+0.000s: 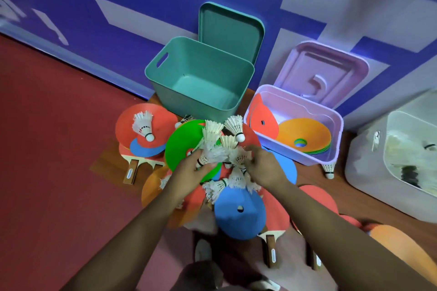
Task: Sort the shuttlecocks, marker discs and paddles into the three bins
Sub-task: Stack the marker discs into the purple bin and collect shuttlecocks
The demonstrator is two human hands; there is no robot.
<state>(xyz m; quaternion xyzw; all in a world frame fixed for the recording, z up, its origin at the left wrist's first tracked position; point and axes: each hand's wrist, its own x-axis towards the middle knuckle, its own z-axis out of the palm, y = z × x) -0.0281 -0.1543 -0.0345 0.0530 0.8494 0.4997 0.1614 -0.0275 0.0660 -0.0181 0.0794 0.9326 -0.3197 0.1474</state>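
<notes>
Gripping a bunch of shuttlecocks (212, 146) by the corks, the left hand (189, 173) hovers over a green disc (182, 146) in the floor pile, and the right hand (266, 168) curls its fingers onto the same bunch from the other side. Paddles (131, 173) lie under the discs. The teal bin (165, 92) behind holds nothing, the purple bin (307, 156) holds an orange disc stack (307, 132), and the white bin (369, 163) stands at the right.

I can't make out the blurred contents of the white bin (364, 172), cropped at right; stacked discs (238, 215) bury the paddles (130, 173) down to their handles.
</notes>
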